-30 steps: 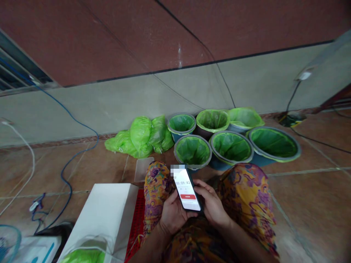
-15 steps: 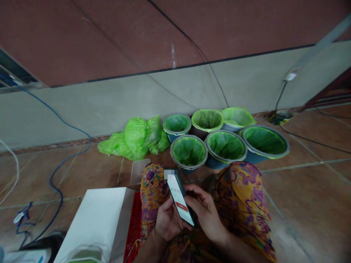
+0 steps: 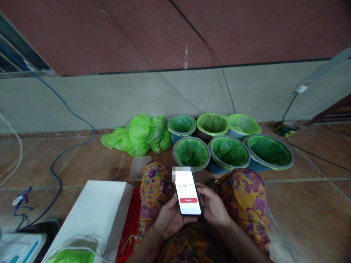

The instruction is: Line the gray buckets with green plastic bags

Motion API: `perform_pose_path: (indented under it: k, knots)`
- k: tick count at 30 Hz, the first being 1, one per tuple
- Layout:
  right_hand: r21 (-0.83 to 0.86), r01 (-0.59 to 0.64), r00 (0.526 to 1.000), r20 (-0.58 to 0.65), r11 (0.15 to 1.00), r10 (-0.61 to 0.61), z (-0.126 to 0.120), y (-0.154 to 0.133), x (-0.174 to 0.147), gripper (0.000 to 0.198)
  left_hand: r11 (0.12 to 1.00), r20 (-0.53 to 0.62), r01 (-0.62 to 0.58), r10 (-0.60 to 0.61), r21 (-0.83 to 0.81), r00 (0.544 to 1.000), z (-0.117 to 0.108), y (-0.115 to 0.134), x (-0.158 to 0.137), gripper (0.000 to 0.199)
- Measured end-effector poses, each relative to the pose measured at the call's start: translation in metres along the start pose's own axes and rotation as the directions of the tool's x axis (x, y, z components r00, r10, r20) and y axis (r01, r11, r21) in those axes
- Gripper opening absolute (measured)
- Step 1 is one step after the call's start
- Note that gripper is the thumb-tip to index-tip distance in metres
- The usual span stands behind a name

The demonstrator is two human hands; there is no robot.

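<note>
A dark-cased smartphone (image 3: 187,195) is held upright between my hands, above my lap. Its lit screen shows a timer reading 00 09 43 and a red button. My left hand (image 3: 171,217) wraps the phone's lower left edge, thumb along the side. Against the right edge presses my right hand (image 3: 215,206), with its fingers partly hidden behind the case. My knees, in yellow and purple patterned cloth (image 3: 242,204), flank the phone. Just beyond it stand several bins lined with green bags, the nearest being a grey-rimmed bin (image 3: 191,151).
Tied green bags (image 3: 138,133) lie against the wall, left of the bins. A clear plastic tray (image 3: 139,170) is on the tiles. At my left are a white box (image 3: 90,212) and a red crate (image 3: 130,219). A blue cable (image 3: 59,157) crosses the floor.
The phone has turned from a slant to nearly upright, its screen now facing me. My right hand's fingers have moved from over the screen's edge to the phone's side. The view has shifted slightly.
</note>
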State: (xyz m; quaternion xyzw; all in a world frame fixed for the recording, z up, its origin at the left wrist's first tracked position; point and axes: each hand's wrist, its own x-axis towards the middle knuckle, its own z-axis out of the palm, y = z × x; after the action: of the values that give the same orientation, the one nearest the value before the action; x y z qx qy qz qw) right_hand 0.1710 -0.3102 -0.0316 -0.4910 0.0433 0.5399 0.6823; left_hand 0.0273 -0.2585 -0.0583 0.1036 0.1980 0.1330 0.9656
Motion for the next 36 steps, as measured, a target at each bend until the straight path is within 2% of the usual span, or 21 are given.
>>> perform_pose_path:
  k: [5,8,15,23,36]
  knots:
    - [0.03,-0.112,0.99,0.089,0.993,0.109,-0.014,0.003,0.011,0.015,1.0,-0.063,0.012,-0.011,0.023,0.998,-0.002,-0.003,0.003,0.044]
    - [0.014,-0.139,0.982,0.129,0.99,0.136,-0.021,0.007,0.015,0.011,0.999,-0.101,0.014,-0.009,0.041,0.995,-0.003,-0.005,0.004,0.046]
    - [-0.003,-0.165,0.971,0.177,0.986,0.163,-0.034,0.018,0.025,0.016,0.995,-0.201,0.04,-0.022,0.087,0.979,-0.007,-0.009,0.012,0.05]
    - [0.002,-0.192,0.962,0.196,0.981,0.188,-0.038,0.018,0.027,0.017,0.995,-0.148,0.03,-0.015,0.096,0.989,-0.013,-0.011,0.015,0.05]
    - [0.014,-0.182,0.965,0.196,0.983,0.176,-0.04,0.023,0.031,0.019,0.996,-0.176,0.026,-0.01,0.09,0.984,-0.016,-0.012,0.017,0.05]
